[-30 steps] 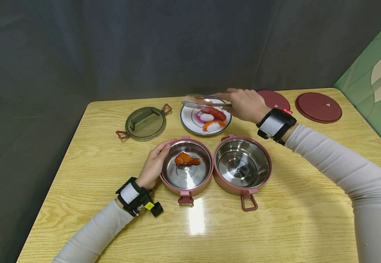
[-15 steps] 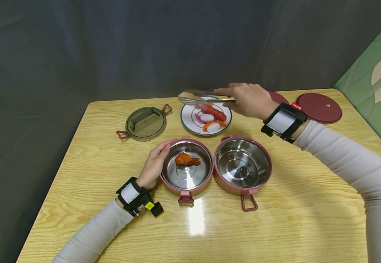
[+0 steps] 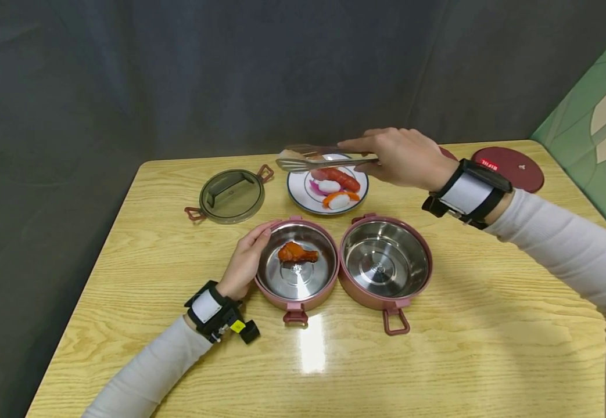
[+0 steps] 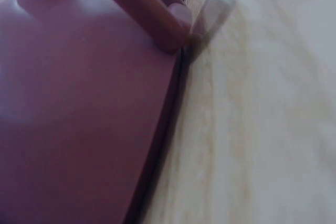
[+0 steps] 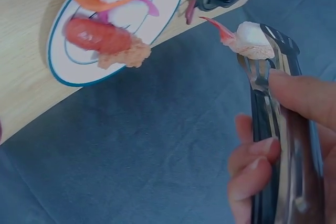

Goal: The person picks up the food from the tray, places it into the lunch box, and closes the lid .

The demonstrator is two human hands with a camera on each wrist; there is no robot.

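Observation:
My right hand [image 3: 407, 157] grips metal tongs [image 5: 291, 177] with fork-like tips. Between the tips is a piece of shrimp sushi [image 5: 252, 40], white rice with a red tail, held up in the air at the plate's far left. The blue-rimmed plate [image 3: 303, 199] bears a sausage [image 5: 97, 35] and two white-and-coloured sushi-like pieces. My left hand [image 3: 245, 258] rests on the left pink pot [image 3: 282, 284], thumb at its rim and straight fingers along its outer side. A browned chicken drumstick [image 3: 296, 253] lies in that pot.
A second pink steel-lined pot [image 3: 352, 293], with nothing in it, stands close on the right, its handle pointing forward. A see-through lid [image 3: 240, 206] lies at the left. A dark red round lid [image 3: 512, 171] sits at back right; another is partly hidden behind my right wrist.
My right hand has risen and shifted a little right, its forearm swinging right. The tongs' tips with the sushi have moved slightly left. My left hand and the pots stay put.

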